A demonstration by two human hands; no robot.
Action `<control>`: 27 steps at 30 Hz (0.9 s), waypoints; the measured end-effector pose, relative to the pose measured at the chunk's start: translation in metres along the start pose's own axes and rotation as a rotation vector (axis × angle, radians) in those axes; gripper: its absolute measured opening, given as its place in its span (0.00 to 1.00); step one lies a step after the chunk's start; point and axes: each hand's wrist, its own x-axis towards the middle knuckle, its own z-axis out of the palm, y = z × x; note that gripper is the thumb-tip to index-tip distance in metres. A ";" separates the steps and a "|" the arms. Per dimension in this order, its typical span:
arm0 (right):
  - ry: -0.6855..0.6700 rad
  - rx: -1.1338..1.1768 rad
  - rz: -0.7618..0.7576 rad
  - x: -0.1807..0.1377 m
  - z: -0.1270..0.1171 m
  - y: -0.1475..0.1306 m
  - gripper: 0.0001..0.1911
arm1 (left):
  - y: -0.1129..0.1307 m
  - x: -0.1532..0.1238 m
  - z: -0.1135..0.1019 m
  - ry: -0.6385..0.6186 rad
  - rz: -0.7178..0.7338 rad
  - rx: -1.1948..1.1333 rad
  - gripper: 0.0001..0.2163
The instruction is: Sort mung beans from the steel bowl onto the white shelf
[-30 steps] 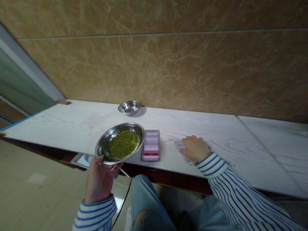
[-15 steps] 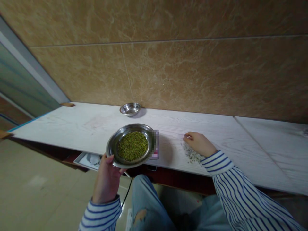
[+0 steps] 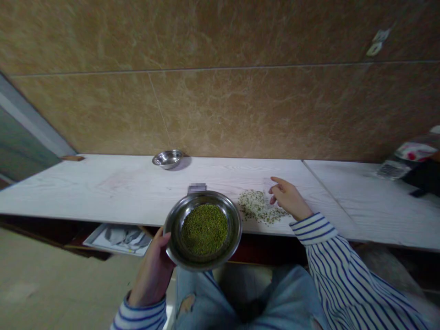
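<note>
1. Currently, from my remote seat, I see the large metal bowl (image 3: 235,229) at lower centre of the frame, over the counter's front edge, with a bed of green grains (image 3: 205,229) inside.
2. I have the left hand (image 3: 154,270) closed on that bowl's left rim, thumb on top; its other fingers are mostly hidden from me.
3. I find the right hand (image 3: 288,199) right of centre, well apart from the bowl and farther up the frame, fingers loosely curled and partly spread.
4. At its fingertips I make out a clear sheet (image 3: 266,188); I cannot tell whether they grip it.
5. Between bowl and right hand, I see scattered pale and green bits (image 3: 252,208) on the white counter (image 3: 103,188).
6. Near the wall, left of centre, I spot a small metal bowl (image 3: 167,161).
</note>
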 end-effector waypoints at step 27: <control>0.243 -0.333 0.110 -0.040 -0.083 0.102 0.21 | -0.127 -0.016 -0.002 -0.101 -0.410 0.174 0.24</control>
